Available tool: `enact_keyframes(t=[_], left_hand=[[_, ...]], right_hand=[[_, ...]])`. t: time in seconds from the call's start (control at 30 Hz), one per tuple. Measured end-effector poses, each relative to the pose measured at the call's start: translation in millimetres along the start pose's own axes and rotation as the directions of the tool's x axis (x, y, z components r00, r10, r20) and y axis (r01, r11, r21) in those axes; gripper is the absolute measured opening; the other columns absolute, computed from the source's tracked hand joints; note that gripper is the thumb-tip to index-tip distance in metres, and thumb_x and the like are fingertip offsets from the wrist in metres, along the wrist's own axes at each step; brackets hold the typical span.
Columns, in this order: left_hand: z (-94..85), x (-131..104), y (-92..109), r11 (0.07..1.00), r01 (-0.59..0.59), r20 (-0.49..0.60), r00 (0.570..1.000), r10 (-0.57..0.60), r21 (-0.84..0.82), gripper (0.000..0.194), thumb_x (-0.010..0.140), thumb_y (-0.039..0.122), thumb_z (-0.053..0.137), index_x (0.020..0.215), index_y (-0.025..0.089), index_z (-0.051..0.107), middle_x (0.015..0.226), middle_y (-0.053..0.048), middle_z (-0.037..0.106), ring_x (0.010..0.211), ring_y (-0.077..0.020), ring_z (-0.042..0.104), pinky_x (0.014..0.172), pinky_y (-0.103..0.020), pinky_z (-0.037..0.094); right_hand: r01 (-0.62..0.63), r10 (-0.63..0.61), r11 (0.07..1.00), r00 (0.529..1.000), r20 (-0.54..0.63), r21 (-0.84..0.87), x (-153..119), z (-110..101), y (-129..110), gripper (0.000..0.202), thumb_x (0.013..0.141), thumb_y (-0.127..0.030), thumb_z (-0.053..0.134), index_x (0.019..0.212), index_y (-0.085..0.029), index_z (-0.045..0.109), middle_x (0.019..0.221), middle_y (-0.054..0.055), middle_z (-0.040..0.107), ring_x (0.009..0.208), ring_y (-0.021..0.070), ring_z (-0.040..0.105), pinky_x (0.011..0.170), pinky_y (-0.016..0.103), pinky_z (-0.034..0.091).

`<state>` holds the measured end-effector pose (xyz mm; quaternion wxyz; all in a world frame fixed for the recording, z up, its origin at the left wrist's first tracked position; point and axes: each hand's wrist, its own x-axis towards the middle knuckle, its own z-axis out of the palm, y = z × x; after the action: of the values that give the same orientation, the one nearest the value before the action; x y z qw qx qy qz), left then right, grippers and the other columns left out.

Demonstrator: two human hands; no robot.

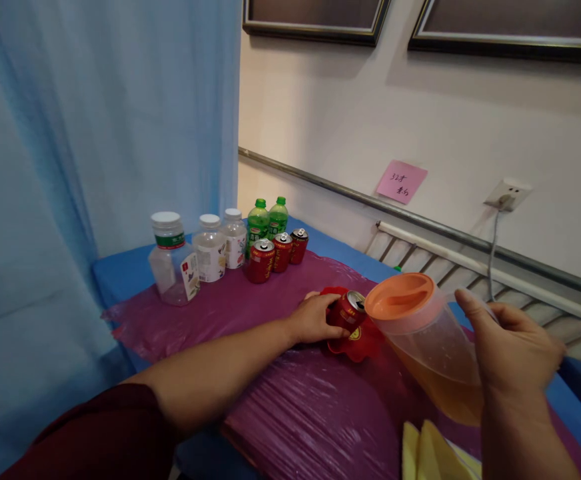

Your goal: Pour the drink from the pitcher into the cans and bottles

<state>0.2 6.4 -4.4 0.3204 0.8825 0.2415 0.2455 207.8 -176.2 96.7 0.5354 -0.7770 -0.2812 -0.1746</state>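
My left hand (pixel 315 319) is wrapped round a red drink can (pixel 346 315), which leans to the right over a red scalloped dish (pixel 358 347). In my right hand (pixel 515 347) is the handle of a clear plastic pitcher (pixel 433 353) with an orange lid (pixel 401 297). The pitcher tilts left, its spout close to the can's open top, and amber liquid lies in its lower part. Whether liquid is flowing I cannot tell.
Behind stand several red cans (pixel 261 263), green bottles (pixel 258 223) and clear white-capped jars (pixel 173 267). Purple plastic sheeting (pixel 300 400) covers the blue table. A yellow cloth (pixel 433 453) lies at the front. Beyond are a radiator (pixel 420 257) and a blue curtain (pixel 120 120).
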Motion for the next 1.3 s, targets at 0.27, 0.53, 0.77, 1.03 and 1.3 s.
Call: enact_keyframes(t=[0.27, 0.53, 0.77, 1.03, 1.3], left_hand=[[-0.3, 0.1, 0.7, 1.000, -0.007, 0.001, 1.000, 0.007, 0.003, 0.071, 0.064, 0.046, 0.086, 0.129, 0.028, 0.065, 0.126, -0.004, 0.073, 0.117, -0.0327, 0.065, 0.110, -0.044, 0.038], [-0.8, -0.3, 2.1, 1.000, -0.002, -0.005, 1.000, 0.001, -0.001, 0.072, 0.064, 0.045, 0.087, 0.130, 0.028, 0.065, 0.126, -0.005, 0.073, 0.118, -0.0333, 0.064, 0.110, -0.044, 0.037], [-0.6, -0.2, 1.7, 1.000, -0.009, -0.002, 1.000, 0.009, -0.006, 0.073, 0.064, 0.045, 0.087, 0.131, 0.027, 0.064, 0.126, -0.005, 0.073, 0.117, -0.0333, 0.064, 0.110, -0.044, 0.037], [0.2, 0.5, -1.0, 1.000, -0.005, 0.019, 1.000, 0.005, 0.014, 0.074, 0.065, 0.046, 0.086, 0.133, 0.027, 0.062, 0.126, -0.005, 0.073, 0.115, -0.0326, 0.065, 0.110, -0.044, 0.036], [1.0, 0.6, -3.4, 1.000, -0.024, 0.003, 1.000, 0.024, -0.015, 0.068, 0.065, 0.046, 0.086, 0.128, 0.028, 0.065, 0.123, -0.004, 0.074, 0.114, -0.0321, 0.066, 0.108, -0.043, 0.039]], right_hand=[[0.014, -0.014, 1.000, 1.000, 0.002, 0.003, 0.3, 0.4, 0.7, 0.048, 0.069, -0.066, 0.073, 0.058, -0.021, 0.061, 0.050, -0.004, 0.037, 0.053, 0.0130, 0.038, 0.050, 0.028, 0.028], [-0.013, 0.013, 1.000, 1.000, 0.014, 0.000, -0.3, -0.3, 0.4, 0.048, 0.070, -0.065, 0.074, 0.059, -0.020, 0.061, 0.050, -0.005, 0.036, 0.054, 0.0125, 0.039, 0.051, 0.027, 0.027], [-0.006, 0.006, 1.000, 1.000, 0.002, 0.018, -0.3, 0.3, -0.6, 0.046, 0.069, -0.063, 0.075, 0.059, -0.020, 0.061, 0.050, -0.005, 0.037, 0.053, 0.0127, 0.039, 0.050, 0.028, 0.027], [0.010, -0.010, 1.000, 1.000, 0.010, -0.011, -0.2, -1.4, -1.7, 0.047, 0.071, -0.063, 0.074, 0.057, -0.020, 0.059, 0.051, -0.005, 0.035, 0.054, 0.0120, 0.038, 0.050, 0.027, 0.027], [0.020, -0.019, 1.000, 1.000, 0.015, -0.023, 0.3, -1.3, 0.7, 0.047, 0.071, -0.064, 0.073, 0.060, -0.021, 0.062, 0.051, -0.005, 0.037, 0.053, 0.0130, 0.039, 0.050, 0.028, 0.028]])
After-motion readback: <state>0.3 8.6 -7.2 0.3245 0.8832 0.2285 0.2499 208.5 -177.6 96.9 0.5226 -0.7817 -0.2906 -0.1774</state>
